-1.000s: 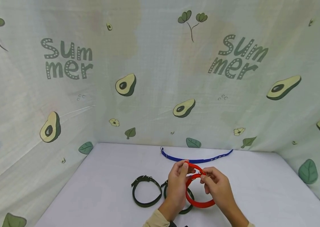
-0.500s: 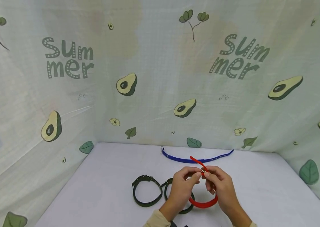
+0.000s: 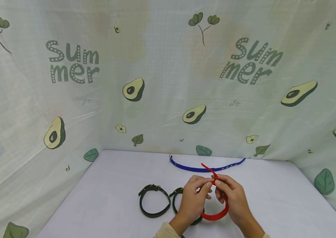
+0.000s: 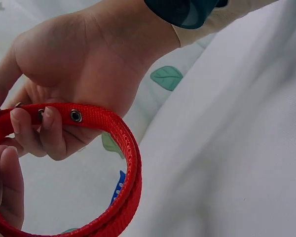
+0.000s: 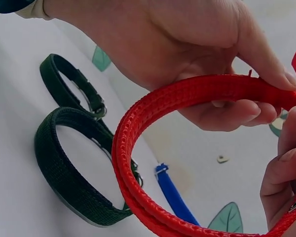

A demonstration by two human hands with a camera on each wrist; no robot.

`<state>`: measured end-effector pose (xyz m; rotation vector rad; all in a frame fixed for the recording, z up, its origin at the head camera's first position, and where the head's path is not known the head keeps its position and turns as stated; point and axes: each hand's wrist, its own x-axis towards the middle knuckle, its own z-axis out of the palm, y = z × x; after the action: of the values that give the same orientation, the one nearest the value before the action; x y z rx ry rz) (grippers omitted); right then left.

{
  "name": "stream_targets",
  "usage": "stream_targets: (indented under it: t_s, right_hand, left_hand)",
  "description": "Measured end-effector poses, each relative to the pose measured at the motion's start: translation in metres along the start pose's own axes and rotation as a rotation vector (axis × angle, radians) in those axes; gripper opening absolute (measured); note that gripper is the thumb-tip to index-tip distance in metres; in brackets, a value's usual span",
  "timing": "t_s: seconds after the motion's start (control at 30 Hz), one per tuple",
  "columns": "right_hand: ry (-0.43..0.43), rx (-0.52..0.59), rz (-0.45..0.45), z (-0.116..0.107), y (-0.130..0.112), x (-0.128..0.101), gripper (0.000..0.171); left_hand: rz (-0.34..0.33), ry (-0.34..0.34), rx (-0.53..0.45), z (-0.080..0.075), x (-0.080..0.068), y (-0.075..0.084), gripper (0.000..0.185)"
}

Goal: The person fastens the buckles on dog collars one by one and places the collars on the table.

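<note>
Red collar (image 3: 214,217) held in two hands over a white table (image 3: 111,195)

Head and wrist views. The collar forms a loop raised above the tabletop, on the near side of a blue collar (image 3: 197,170). Its narrow free end (image 3: 206,166) projects up and to the left beyond the fingertips. The left hand (image 3: 193,196) pinches the band at the top of the loop; in the left wrist view two of its fingertips curl over the strap beside a metal eyelet (image 4: 76,116). The right hand (image 3: 234,195) grips the same region from the other side, thumb pressed on the band and fingers bent beneath it, as the right wrist view shows. The fingertips of both hands lie close together, and in the head view they largely hide the fastening.

Two dark green collars lie to the left as buckled rings. The first green collar (image 3: 153,215) shows whole in the head view; the second green collar (image 3: 174,202), just beside it, is partly covered by the left hand. The blue collar lies unfastened at the far side of the table in a shallow curve, a metal ring at its left end and a row of holes toward its right end. A beige sleeve (image 3: 167,230) ends at the left wrist. Behind the table hangs a pale sheet (image 3: 162,62) printed with avocados, leaves and the word "summer".
</note>
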<state>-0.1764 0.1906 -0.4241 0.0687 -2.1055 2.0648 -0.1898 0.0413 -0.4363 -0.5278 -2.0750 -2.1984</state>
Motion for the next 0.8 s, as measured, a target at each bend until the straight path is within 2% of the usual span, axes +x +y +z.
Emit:
stream_targets:
  t_s: [0.2, 0.33, 0.47, 0.53, 0.8]
  right_hand:
    - [-0.02, -0.019, -0.052, -0.0036, -0.0003, 0.0009, 0.029]
    - [-0.032, -0.032, -0.084, -0.007, -0.0023, 0.0011, 0.028]
    - [-0.029, -0.078, -0.11, -0.0075, -0.0049, 0.0027, 0.032]
    - [-0.021, -0.103, -0.127, -0.0057, -0.0054, 0.003, 0.034]
    - [0.007, -0.181, -0.178, -0.0009, -0.0014, 0.0004, 0.031]
  left_hand:
    - [0.064, -0.041, 0.064, -0.0012, -0.0013, -0.0013, 0.02]
    - [0.135, -0.082, 0.118, -0.0033, -0.0014, -0.0004, 0.024]
    - [0.183, -0.076, 0.145, -0.004, 0.0006, 0.0001, 0.025]
    - [0.169, -0.07, 0.136, -0.0043, 0.0015, 0.0011, 0.025]
    - [0.026, -0.062, 0.075, -0.008, 0.0017, 0.0043, 0.021]
